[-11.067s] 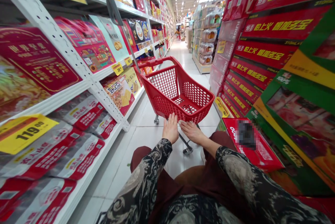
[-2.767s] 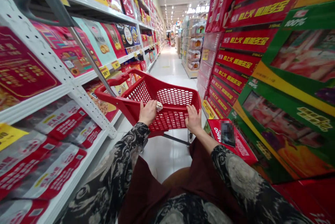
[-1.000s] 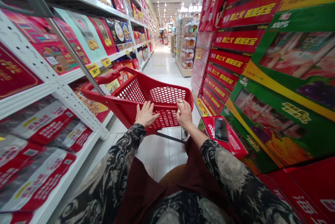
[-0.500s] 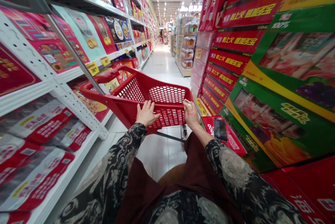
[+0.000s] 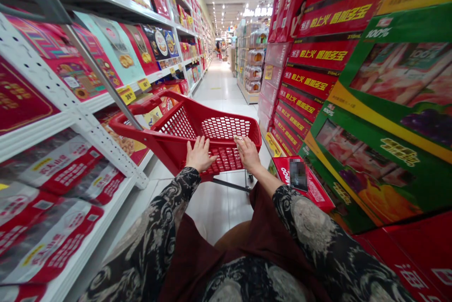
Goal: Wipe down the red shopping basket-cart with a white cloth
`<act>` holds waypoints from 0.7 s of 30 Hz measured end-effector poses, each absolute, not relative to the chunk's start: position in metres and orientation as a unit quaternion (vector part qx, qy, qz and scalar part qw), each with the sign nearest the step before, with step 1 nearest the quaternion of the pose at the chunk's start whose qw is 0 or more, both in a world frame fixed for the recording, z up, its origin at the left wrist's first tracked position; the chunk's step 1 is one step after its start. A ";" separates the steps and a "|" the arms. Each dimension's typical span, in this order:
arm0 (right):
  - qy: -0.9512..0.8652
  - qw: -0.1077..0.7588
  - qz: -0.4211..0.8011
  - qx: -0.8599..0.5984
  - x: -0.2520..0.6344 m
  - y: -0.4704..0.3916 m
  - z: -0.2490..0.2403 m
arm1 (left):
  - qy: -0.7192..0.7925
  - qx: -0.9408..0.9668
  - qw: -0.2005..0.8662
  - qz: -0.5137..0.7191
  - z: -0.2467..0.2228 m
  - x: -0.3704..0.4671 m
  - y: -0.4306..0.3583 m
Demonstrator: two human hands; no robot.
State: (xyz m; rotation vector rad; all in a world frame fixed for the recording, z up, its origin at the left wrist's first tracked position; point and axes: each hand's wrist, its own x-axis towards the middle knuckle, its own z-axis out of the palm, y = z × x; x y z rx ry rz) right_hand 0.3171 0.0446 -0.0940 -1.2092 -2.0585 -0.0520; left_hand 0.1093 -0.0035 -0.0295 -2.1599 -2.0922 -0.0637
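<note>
A red shopping cart (image 5: 169, 137) with a perforated basket stands sideways in front of me. My left hand (image 5: 199, 154) rests against its near side, fingers spread, thumb pointing right, holding nothing. Near the basket's right end, my right hand (image 5: 248, 152) is at the near rim, its fingers bent. A small pale thing (image 5: 237, 137) shows at those fingertips, too small to make out. The cart's handle end is at the left, by the shelves.
White shelves (image 5: 118, 163) with gift boxes and wrapped bottle packs line the left. At the right stand stacked red drink cartons (image 5: 319, 55) and green juice boxes (image 5: 370, 151). A phone-like dark object (image 5: 298, 174) lies on a red box (image 5: 319, 194). The tiled aisle (image 5: 219, 76) runs ahead.
My right hand has moved left along the cart's rim, nearer to my left hand. The left hand stays against the cart's side.
</note>
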 end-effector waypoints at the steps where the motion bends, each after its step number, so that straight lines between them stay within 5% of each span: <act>1: -0.802 0.364 -0.019 -0.474 0.318 0.045 -0.093 | -0.692 -0.718 0.070 -0.020 -0.030 0.109 -0.004; 10: -0.713 0.415 -0.008 -0.565 0.348 0.051 -0.105 | -0.695 -0.713 0.082 -0.028 -0.034 0.112 -0.005; 21: -0.781 0.350 -0.014 -0.517 0.319 0.044 -0.092 | -0.705 -0.699 0.110 -0.043 -0.032 0.102 -0.012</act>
